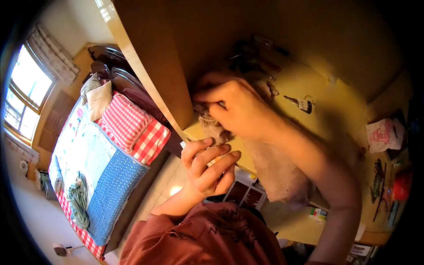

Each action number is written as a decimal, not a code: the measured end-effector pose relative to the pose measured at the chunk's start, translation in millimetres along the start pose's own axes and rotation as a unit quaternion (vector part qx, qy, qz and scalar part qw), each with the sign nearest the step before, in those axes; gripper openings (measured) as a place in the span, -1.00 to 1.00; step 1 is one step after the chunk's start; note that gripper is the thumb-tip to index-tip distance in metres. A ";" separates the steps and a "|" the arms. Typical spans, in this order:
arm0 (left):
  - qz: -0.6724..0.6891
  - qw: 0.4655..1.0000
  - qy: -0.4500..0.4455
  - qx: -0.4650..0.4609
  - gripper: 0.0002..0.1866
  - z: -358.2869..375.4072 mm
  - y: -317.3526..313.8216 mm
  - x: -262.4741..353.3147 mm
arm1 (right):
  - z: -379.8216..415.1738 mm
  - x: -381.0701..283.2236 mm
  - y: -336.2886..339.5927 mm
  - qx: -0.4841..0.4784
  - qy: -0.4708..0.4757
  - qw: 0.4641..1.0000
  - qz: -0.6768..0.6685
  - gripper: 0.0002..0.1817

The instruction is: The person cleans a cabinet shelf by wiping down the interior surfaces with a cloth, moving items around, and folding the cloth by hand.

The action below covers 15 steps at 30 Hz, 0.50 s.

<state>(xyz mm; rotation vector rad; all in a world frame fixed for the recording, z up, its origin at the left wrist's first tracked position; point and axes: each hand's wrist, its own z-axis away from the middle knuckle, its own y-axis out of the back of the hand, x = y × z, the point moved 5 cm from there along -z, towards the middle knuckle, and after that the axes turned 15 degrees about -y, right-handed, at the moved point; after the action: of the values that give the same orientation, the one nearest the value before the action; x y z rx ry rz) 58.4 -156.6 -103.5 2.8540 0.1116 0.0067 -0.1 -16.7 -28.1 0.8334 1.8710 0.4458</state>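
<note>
My right hand (236, 104) reaches into the shadowed corner of the yellow shelf (304, 126), beside its upright side panel. Its fingers are closed on a bunched, ribbed brown cloth (213, 126); the fingertips are partly lost in shadow. Just below, at the shelf's front edge, my left hand (210, 168) has its fingers loosely curled and apart, close under the bunched cloth. No object shows in it. A larger ribbed beige cloth (280, 172) hangs over the shelf edge beneath my right forearm. Whether the two cloths are one piece is hidden by my arm.
Keys with a tag (302, 104) and dark small items (256, 55) lie on the shelf. A printed pouch (384, 134) and a red object (402, 185) are at the right. A bed (106, 163) with a checked pillow (126, 119) stands left, beyond the side panel (154, 66).
</note>
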 end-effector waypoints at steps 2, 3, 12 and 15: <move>0.004 1.000 0.003 0.006 -0.65 -2.8 1.1 0.4 | 2.0 3.5 -0.6 -0.065 -0.008 0.997 0.031 -0.67; 0.003 1.000 0.004 0.005 -0.65 -3.5 1.4 1.0 | 1.7 1.1 0.8 -0.066 -0.008 0.997 0.030 -0.67; 0.003 1.000 0.013 -0.024 -0.64 -9.6 6.5 3.7 | 3.5 -1.8 12.0 -0.134 0.019 0.991 0.001 -0.70; 0.011 1.000 0.012 -0.023 -0.64 -7.3 7.0 2.8 | 9.4 -0.3 16.3 -0.079 -0.037 0.996 -0.036 -0.69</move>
<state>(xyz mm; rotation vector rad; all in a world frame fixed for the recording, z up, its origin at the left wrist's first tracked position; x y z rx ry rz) 61.6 -161.0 -94.5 2.8100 0.0829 0.0487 14.1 -6.1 -21.7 0.6652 1.7667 0.5031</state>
